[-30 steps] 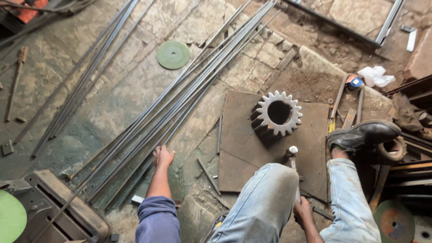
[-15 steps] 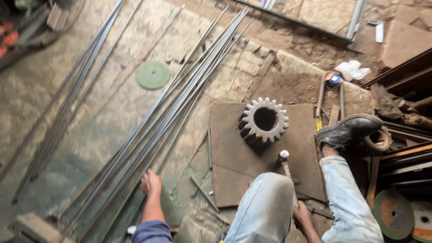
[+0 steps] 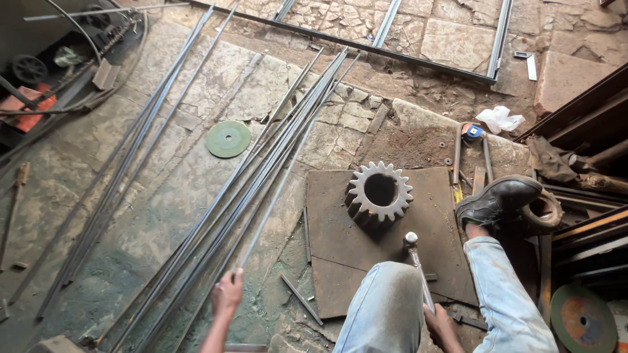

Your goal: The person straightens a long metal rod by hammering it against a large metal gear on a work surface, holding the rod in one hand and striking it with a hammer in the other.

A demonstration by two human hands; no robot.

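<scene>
Two hands work: left hand (image 3: 227, 295) grips a steel rod (image 3: 275, 189), right hand (image 3: 439, 325) clenches a hammer (image 3: 416, 265) near the gear (image 3: 379, 191).

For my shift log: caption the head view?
Left hand grips steel rods; right hand holds hammer near gear.

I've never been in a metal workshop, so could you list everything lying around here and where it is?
rods: many, grey, slanting across the stone floor.
gear: one, pale grey, on the plate.
plate: one, rusty brown, flat on the floor.
green disc: one, on the floor left of the rods.
worn disc: one, green and orange, bottom right.
frame: one, dark, top.
rag: one, white, upper right.
hammer: one, pale head, over the plate.
shoe: one, black, right of the gear.
left hand: grips one rod.
right hand: holds the hammer handle.
</scene>
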